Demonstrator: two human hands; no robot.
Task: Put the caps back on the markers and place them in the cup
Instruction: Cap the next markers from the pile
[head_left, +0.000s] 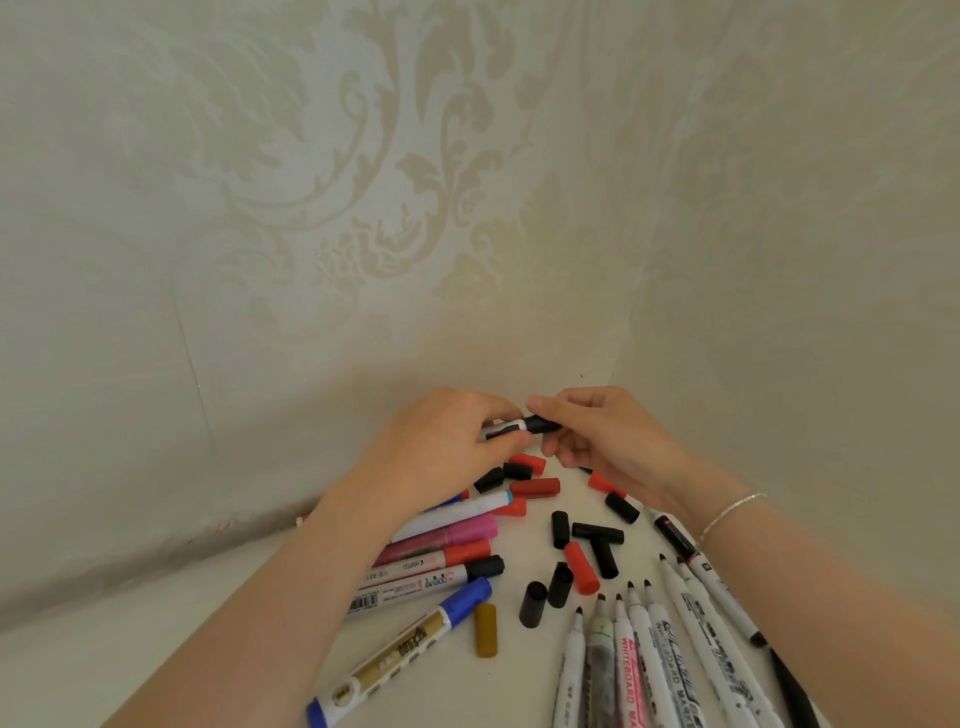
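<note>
Right now: both hands meet at about twelve o'clock of the scatter, up by the wall corner, working one marker.
Left hand (457, 436): curled round the white barrel of the held marker (501, 430), steadying it level so the open end faces right.
Right hand (587, 431): thumb and fingers pinching the black cap (543, 425), which sits against the barrel's end; I judge it is being pushed home, though whether it has seated I cannot tell.
Loose caps (582, 566): black and red ones lie strewn at the centre of the table (130, 649), just below the hands, within easy reach for the next pick; a gold cap (486, 630) lies apart at about seven o'clock.
Capped markers (441, 556): a fan at about nine o'clock, under the left forearm, apparently set aside as finished; a gold-bodied marker with a blue cap (400, 654) lies nearest the viewer.
Uncapped markers (644, 660): a row at about five o'clock, tips pointing up toward the caps, apparently waiting their turn.
Cup: none in view, so nothing can be said of what it holds; no marker here is in any container.
Progress: early to middling by my guess, with many caps still loose.
</note>
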